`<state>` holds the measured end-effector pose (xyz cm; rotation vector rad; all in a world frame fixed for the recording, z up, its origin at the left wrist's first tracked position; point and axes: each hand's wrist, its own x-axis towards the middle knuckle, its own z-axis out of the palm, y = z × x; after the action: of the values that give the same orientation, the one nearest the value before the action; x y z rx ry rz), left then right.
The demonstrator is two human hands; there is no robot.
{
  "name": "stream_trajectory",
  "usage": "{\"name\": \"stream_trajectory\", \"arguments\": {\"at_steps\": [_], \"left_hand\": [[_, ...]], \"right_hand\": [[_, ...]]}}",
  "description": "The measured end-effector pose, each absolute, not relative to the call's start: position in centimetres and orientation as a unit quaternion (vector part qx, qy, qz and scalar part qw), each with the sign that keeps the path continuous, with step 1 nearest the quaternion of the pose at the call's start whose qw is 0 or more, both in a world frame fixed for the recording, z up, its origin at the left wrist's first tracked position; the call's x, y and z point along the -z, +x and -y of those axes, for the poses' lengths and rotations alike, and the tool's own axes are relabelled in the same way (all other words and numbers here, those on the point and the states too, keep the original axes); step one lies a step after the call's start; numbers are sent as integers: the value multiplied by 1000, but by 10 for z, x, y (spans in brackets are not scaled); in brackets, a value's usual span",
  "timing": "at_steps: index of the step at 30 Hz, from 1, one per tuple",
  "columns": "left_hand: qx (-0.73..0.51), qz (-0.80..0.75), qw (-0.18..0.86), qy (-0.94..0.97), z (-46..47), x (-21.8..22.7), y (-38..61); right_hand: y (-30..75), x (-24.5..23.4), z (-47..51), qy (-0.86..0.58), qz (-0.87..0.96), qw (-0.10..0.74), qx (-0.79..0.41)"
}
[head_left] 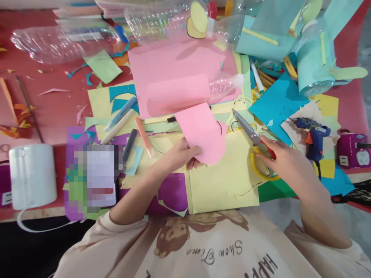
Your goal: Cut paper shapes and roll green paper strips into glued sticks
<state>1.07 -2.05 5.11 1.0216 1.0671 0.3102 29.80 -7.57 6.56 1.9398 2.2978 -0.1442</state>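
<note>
My left hand (187, 154) pinches the lower left edge of a pink paper piece (203, 131), its thumb on top. That piece has a rounded lower end and a short dark curved line near its right side. My right hand (281, 156) grips a pair of scissors (249, 129) with one yellow and one red handle; the blades point up and left, apart from the pink paper. Beneath both lies a sheet of pale yellow paper (223, 181). Just beyond is a bottle wrapped in pink paper (179, 92), lying on its side on a pink sheet (162, 58).
Clear plastic bottles (66, 42) lie along the back. A blue-paper-wrapped bottle (315, 65) stands at right, near a blue glue gun (317, 141). Several markers (143, 137), a phone (101, 173) and a white pouch (33, 175) are at left. Paper scraps are scattered around.
</note>
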Motion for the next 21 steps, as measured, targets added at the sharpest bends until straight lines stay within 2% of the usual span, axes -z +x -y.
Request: {"name": "stream_trajectory", "arguments": {"at_steps": [4, 6, 12, 16, 21], "left_hand": [[-121, -463, 750, 457, 17, -49, 15], [-126, -444, 768, 444, 17, -46, 17], [-125, -410, 832, 354, 21, -34, 17], [-152, -395, 866, 266, 24, -29, 15], [-137, -378, 881, 250, 25, -29, 12]], "right_hand": [[294, -87, 66, 631, -770, 96, 14], [285, -94, 60, 628, -775, 70, 21], [250, -77, 32, 548, -786, -94, 269], [235, -56, 10, 502, -733, -205, 411], [229, -39, 4, 494, -631, -315, 509]]}}
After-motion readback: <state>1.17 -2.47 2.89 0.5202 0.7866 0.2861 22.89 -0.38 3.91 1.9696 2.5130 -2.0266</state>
